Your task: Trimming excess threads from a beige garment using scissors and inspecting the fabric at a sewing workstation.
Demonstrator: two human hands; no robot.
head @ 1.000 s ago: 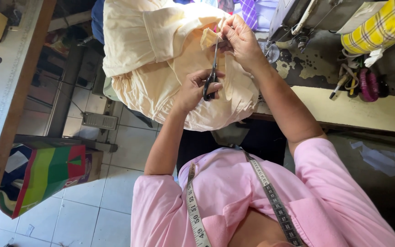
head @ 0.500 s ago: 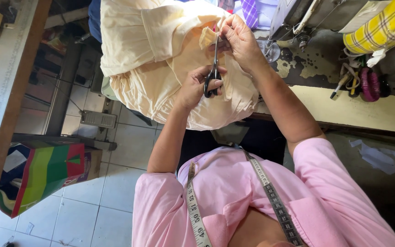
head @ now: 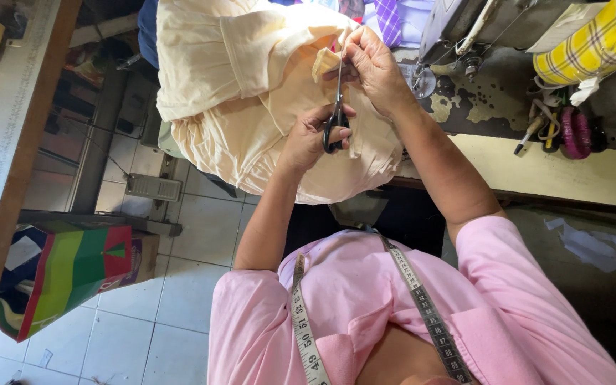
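Mid-trim: left hand (head: 313, 137) grips scissors (head: 336, 107), blades up at a cream cloth (head: 251, 85) flap that right hand (head: 376, 68) pinches over the lap; cut seems unfinished, remaining amount unclear.

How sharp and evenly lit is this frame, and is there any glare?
Head view: soft, even daylight, no glare. The left hand, scissors, right hand and cream garment look sharp. The floor at lower right lies in shadow.
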